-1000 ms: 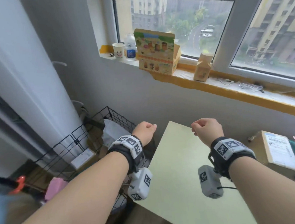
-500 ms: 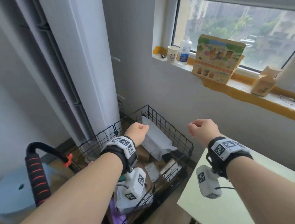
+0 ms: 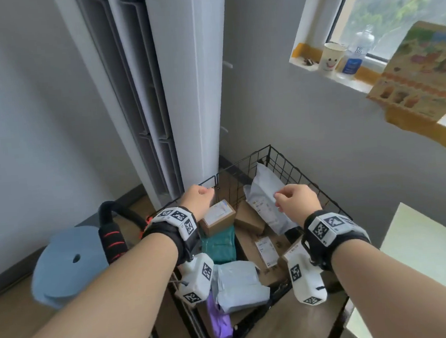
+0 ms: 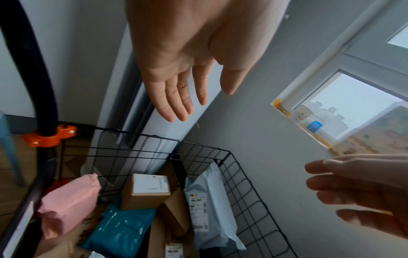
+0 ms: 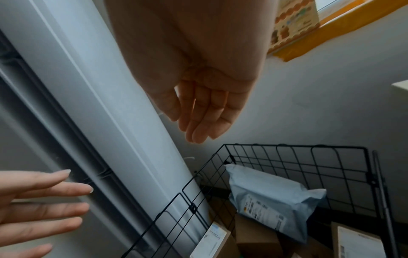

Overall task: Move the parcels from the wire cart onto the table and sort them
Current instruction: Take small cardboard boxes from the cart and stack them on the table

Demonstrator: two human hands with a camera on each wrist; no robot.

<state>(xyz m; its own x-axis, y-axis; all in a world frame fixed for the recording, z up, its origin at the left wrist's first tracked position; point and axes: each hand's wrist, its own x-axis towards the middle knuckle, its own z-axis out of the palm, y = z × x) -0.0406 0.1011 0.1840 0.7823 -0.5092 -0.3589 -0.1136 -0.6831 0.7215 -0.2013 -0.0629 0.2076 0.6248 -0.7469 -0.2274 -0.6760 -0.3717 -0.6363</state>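
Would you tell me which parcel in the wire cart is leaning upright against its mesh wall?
The pale grey mailer bag at the wire cart's far corner; the other parcels lie flat.

wire cart (image 3: 283, 164) open-topped | mesh walls ring parcels (image 3: 241, 282) | handle (image 3: 112, 231) at left

No legible text; parcel labels (image 4: 149, 183) too blurred.

Both forearms reach forward, left grip (image 3: 198, 200) and right grip (image 3: 296, 201) side by side, fingers outstretched, empty.
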